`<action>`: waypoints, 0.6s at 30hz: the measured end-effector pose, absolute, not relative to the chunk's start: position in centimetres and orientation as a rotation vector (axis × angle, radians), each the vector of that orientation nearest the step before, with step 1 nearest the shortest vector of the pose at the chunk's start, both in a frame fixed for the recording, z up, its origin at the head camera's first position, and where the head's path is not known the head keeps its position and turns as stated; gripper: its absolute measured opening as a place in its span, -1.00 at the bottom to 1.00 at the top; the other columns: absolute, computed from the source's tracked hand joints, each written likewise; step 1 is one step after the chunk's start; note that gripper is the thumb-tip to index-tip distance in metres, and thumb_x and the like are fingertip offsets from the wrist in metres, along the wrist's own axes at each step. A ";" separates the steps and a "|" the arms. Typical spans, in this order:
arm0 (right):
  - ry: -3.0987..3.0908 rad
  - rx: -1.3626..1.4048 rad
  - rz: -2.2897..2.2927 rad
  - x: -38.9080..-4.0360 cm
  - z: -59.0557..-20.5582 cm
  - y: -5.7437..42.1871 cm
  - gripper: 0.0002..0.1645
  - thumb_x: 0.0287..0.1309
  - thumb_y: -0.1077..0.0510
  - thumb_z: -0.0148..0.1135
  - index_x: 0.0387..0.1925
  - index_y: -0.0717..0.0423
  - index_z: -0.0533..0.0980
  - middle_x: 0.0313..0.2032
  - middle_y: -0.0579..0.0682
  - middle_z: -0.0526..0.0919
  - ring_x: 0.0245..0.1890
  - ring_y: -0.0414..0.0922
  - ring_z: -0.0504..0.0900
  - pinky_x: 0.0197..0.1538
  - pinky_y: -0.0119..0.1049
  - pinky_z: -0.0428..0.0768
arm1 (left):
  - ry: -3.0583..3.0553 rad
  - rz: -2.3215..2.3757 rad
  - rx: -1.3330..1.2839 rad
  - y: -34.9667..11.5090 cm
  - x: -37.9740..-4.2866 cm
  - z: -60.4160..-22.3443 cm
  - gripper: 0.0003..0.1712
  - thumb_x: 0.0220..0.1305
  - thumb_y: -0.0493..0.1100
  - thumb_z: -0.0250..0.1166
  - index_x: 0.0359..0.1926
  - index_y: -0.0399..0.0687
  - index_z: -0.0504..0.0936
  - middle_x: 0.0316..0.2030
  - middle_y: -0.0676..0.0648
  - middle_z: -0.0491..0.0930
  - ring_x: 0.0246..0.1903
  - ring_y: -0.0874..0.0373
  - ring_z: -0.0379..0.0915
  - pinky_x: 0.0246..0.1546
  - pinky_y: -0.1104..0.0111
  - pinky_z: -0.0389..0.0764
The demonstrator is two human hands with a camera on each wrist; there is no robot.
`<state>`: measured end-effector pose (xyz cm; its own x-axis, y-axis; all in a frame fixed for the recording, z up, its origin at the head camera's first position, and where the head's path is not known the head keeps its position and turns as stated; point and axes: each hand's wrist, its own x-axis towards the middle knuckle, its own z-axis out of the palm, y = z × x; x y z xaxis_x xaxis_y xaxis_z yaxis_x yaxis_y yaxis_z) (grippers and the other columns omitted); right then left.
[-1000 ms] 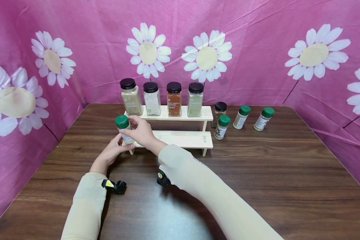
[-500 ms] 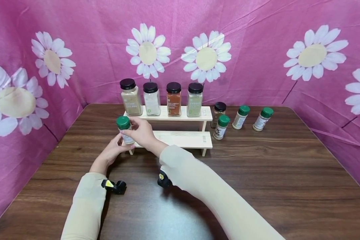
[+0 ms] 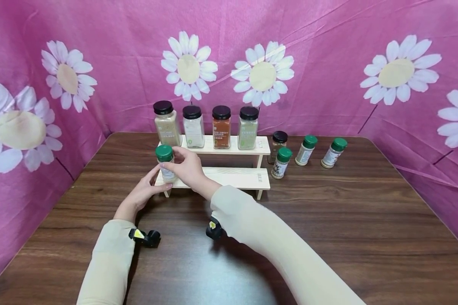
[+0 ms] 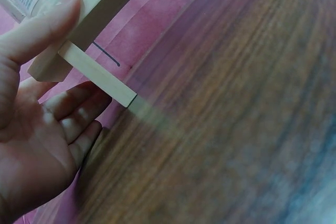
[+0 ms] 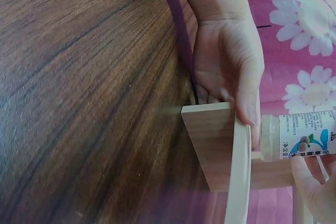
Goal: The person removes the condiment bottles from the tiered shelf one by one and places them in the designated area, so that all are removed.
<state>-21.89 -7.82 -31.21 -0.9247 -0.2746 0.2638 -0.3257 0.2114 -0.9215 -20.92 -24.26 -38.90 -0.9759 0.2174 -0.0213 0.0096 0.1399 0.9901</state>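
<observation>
My right hand (image 3: 191, 167) pinches a small spice bottle (image 3: 165, 153) with a green cap, upright over the left end of the lower shelf of a wooden rack (image 3: 233, 178). In the right wrist view the labelled bottle (image 5: 304, 134) has its base close to the shelf; I cannot tell if it touches. My left hand (image 3: 142, 194) grips that shelf's left end. In the left wrist view its thumb (image 4: 50, 32) lies on the shelf edge by the bottle base, the other fingers (image 4: 79, 111) behind the rack's leg (image 4: 100, 74).
Along the upper shelf stand several black-capped spice jars, one with red powder (image 3: 221, 132). Right of the rack are a black-capped jar (image 3: 277, 148) and green-capped bottles (image 3: 280, 164), (image 3: 306, 151), (image 3: 333, 154). Pink flowered cloth (image 3: 221, 25) hangs behind the brown table (image 3: 328, 220).
My right hand has shifted the green-capped bottle slightly to the right, further in over the lower shelf. My left hand stays on the rack's left end.
</observation>
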 end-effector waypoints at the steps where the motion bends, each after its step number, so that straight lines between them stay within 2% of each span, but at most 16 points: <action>1: -2.406 0.593 1.863 -21.9 -31.2 -7.7 -0.55 -0.18 0.19 0.35 -0.13 0.13 0.50 -0.29 -0.04 0.60 -0.31 -0.22 0.51 -0.25 -0.49 0.40 | 2.245 1.947 0.223 -24.3 -20.9 -38.9 -0.09 0.05 -0.33 0.20 0.32 0.02 -0.14 0.19 -0.21 0.06 0.08 0.04 0.04 0.07 0.19 0.07; 5: -2.384 0.588 1.878 -22.0 -31.0 -7.0 -0.52 -0.18 0.19 0.34 -0.11 0.15 0.49 -0.27 -0.02 0.59 -0.28 -0.21 0.50 -0.24 -0.50 0.40 | 2.255 1.935 0.216 -24.4 -21.0 -38.9 -0.08 0.04 -0.30 0.22 0.32 -0.03 -0.15 0.22 -0.21 -0.01 0.12 0.00 -0.05 0.10 0.16 0.00; 11: -2.349 0.571 1.887 -22.0 -30.8 -6.0 -0.51 -0.19 0.20 0.35 -0.10 0.17 0.48 -0.27 -0.02 0.56 -0.30 -0.23 0.47 -0.24 -0.50 0.40 | 2.256 1.932 0.181 -24.3 -20.8 -38.7 -0.06 0.04 -0.31 0.22 0.32 -0.07 -0.18 0.20 -0.25 0.01 0.09 0.01 0.01 0.10 0.17 0.01; 18: -2.317 0.566 1.927 -21.9 -30.8 -4.3 -0.51 -0.19 0.22 0.34 -0.10 0.16 0.48 -0.24 0.00 0.56 -0.28 -0.18 0.49 -0.20 -0.45 0.41 | 2.256 1.937 0.181 -24.2 -20.7 -38.7 -0.07 0.04 -0.33 0.21 0.32 -0.03 -0.16 0.16 -0.26 0.08 -0.01 0.15 0.13 0.02 0.36 0.15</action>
